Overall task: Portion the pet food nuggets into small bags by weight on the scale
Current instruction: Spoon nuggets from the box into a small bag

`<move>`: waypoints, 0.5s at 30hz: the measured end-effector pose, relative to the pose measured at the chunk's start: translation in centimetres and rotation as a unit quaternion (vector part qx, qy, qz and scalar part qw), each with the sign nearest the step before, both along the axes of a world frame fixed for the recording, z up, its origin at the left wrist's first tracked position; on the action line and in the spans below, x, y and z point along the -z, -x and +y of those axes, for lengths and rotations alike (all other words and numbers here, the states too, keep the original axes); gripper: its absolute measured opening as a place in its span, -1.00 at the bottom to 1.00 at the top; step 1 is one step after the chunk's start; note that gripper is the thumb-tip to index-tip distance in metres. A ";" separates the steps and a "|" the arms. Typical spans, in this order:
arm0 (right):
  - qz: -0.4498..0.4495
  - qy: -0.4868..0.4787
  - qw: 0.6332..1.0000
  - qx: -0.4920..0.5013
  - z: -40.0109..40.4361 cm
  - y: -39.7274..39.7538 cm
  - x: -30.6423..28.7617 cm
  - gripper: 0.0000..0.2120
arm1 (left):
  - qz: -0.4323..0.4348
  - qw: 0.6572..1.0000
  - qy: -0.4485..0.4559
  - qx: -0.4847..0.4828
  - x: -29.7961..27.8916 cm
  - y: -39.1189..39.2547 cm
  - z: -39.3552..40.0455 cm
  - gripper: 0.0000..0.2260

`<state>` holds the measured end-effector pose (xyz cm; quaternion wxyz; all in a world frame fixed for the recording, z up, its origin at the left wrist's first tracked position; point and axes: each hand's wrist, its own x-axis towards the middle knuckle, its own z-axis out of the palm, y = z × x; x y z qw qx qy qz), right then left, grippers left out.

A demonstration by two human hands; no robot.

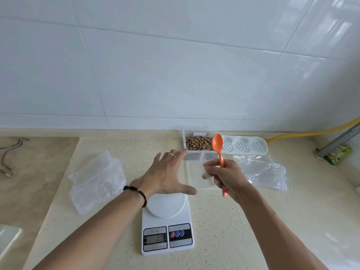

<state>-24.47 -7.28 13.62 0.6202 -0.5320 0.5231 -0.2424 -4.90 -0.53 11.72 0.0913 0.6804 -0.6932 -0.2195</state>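
Weighing yet to begin on the worktop (224,221)

Right hand (224,176) grips the spoon (217,142); left hand (167,172) hovers, fingers spread, above the bare scale (167,228). Nuggets (198,143) sit far right; bags (97,180) seemingly unfilled.

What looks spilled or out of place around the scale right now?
Nothing stands out. No nuggets lie loose: all sit in the clear container. The scale platform is bare, and the right hand holds the orange spoon upright.

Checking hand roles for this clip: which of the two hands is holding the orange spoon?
The right hand grips the orange spoon by its handle, bowl up; the left hand, with ring and bracelet, is spread and holds nothing.
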 end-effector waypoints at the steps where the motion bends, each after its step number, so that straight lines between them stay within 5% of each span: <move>1: 0.000 0.000 1.000 -0.006 0.1 -0.2 0.0 -0.91 | -0.015 1.000 0.015 0.011 0.0 0.9 -0.1 0.14; 10: -0.024 -0.024 0.999 -0.026 -2.1 0.1 0.7 -0.87 | 0.094 0.983 0.152 -0.035 1.0 2.9 -2.7 -0.22; 15: 0.108 0.001 0.994 0.011 -6.4 0.6 2.8 -0.81 | 0.033 0.984 0.150 -0.088 2.0 2.4 -4.9 -0.29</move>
